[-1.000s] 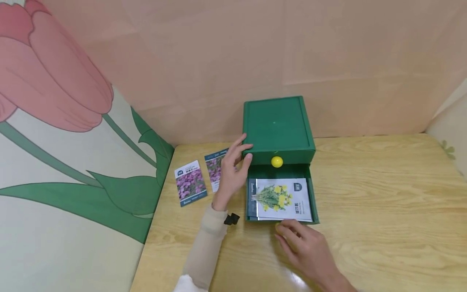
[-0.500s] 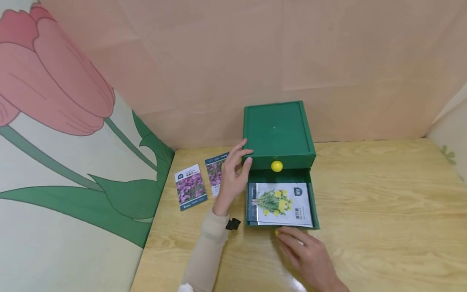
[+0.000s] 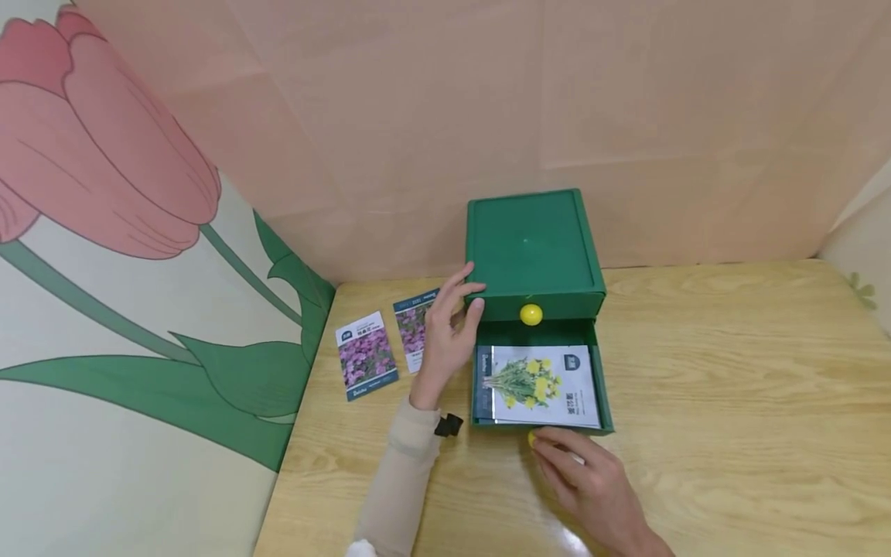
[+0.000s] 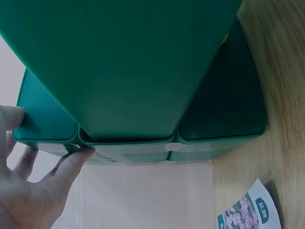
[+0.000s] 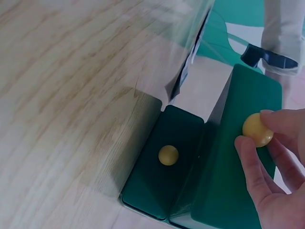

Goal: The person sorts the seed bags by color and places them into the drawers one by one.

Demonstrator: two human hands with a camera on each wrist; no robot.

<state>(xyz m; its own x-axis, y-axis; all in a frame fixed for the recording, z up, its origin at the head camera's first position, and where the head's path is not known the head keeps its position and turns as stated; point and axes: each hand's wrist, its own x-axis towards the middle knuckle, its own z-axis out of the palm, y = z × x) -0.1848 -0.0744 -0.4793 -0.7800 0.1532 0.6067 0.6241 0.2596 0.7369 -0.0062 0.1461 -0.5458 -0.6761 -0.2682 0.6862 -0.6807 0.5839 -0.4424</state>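
My right hand (image 3: 592, 483) pinches a yellow knob (image 5: 257, 130) on the front of a pulled-out green drawer (image 3: 604, 402). This is the middle drawer of a green drawer cabinet (image 3: 529, 244). Lying flat inside the drawer are packets, the top packet (image 3: 539, 385) printed with yellow flowers. My left hand (image 3: 447, 336) rests against the cabinet's upper left front corner, fingers spread over the top edge. In the left wrist view its thumb (image 4: 12, 117) touches the top drawer's front. The knob is mostly hidden by my right fingers in the head view.
Left of the cabinet lie two packets with purple flowers: the nearer packet (image 3: 366, 356) and another packet (image 3: 416, 325) partly behind my left hand. The top drawer's knob (image 3: 531, 314) and the bottom drawer's knob (image 5: 168, 155) stick out. A pink cloth backdrop (image 3: 431, 139) hangs behind the wooden table (image 3: 731, 387).
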